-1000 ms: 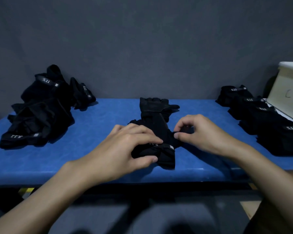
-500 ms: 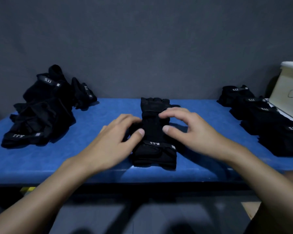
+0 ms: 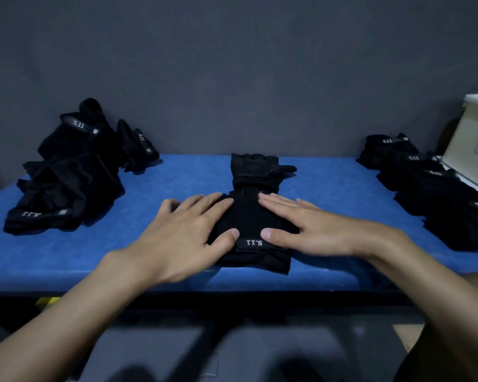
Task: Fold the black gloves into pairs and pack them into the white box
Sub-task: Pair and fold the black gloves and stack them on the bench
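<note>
Head view: your left hand (image 3: 182, 238) and right hand (image 3: 315, 230) press flat, fingers (image 3: 204, 201) straight, gripping nothing, on the folded gloves (image 3: 246, 213) mid tabletop (image 3: 177, 183); white box (image 3: 472, 150) sits far right

So it's a blue table (image 3: 329, 188) running the full width, dark along the front edge. Left end has a messy heap of black gloves (image 3: 66, 183), the back ones piled up against the grey backdrop (image 3: 232, 78). Dead centre near the front edge there's a stacked glove pair (image 3: 255, 175) lying lengthwise, 5.11 cuff tag toward the front, fingers pointing to the back. Right end is a row of folded glove pairs (image 3: 431, 188), touching each other, back to front. The white box (image 3: 472, 150) is just behind those, base hidden.
</note>
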